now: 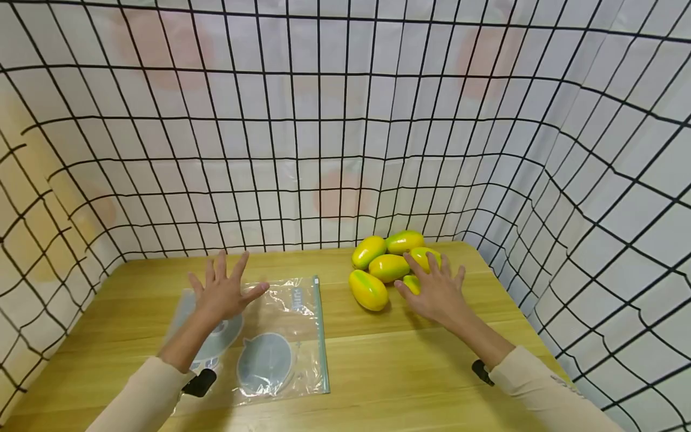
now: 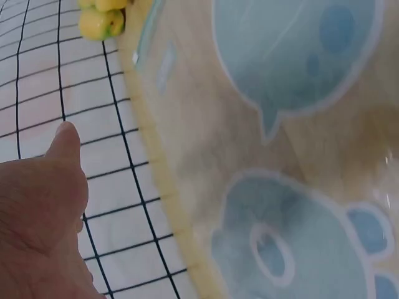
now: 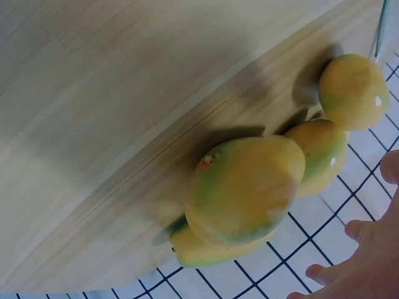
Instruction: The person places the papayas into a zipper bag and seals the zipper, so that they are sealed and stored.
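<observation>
My left hand (image 1: pixel 220 295), fingers spread, hovers over a clear zip bag (image 1: pixel 264 363) lying flat on the table. The bag has pale blue printed shapes and a green zip strip (image 1: pixel 321 336) along its right side. In the left wrist view the thumb (image 2: pixel 65 143) points away from the printed shapes. My right hand (image 1: pixel 437 295) is also spread wide, close over the right side of a group of yellow-green mangoes (image 1: pixel 369 290). It partly covers one mango (image 1: pixel 412 284). The right wrist view shows a large mango (image 3: pixel 249 190) near the spread fingers. Neither hand holds anything.
The wooden table (image 1: pixel 388 372) has black wire mesh (image 1: pixel 318 144) standing behind it and at both sides. White cloth with faint pink spots hangs behind the mesh. The mangoes sit together near the table's back edge, right of the bag.
</observation>
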Demonstrator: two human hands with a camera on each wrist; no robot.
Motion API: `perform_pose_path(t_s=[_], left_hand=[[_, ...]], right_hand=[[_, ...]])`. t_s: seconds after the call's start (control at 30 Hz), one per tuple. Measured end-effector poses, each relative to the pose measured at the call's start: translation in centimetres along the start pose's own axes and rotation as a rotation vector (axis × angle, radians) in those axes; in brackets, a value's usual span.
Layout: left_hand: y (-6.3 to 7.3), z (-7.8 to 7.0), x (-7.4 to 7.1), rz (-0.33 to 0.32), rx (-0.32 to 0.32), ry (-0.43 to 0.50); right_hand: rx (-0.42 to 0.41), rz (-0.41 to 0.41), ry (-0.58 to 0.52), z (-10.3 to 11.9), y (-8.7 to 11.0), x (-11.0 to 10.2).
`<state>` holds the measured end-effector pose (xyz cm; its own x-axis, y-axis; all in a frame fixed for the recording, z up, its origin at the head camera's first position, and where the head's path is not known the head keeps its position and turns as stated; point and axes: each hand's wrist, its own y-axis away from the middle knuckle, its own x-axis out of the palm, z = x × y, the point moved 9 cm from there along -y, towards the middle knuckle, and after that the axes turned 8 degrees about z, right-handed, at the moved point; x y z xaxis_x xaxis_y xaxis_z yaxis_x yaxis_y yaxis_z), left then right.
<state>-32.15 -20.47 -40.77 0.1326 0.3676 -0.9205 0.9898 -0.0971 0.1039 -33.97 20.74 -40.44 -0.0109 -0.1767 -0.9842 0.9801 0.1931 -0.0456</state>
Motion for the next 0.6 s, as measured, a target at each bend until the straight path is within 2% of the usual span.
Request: perform_pose_path(t_s=[0.2,0.4,0.6], left_hand=[[-0.5,-1.4,0.9,-0.021,0.021,0.017],[-1.0,-3.4,2.5,-0.009,0.043,0.047],[-1.1,-5.4,4.2,-0.005,0.057,0.099]], right_hand=[[-0.021,-0.007,0.021,0.7,-0.1,0.3],[-0.050,-0.053,0.008,1.6,0.0,0.4],[-0.072,-0.079,-0.060,2.8,0.3,0.4]])
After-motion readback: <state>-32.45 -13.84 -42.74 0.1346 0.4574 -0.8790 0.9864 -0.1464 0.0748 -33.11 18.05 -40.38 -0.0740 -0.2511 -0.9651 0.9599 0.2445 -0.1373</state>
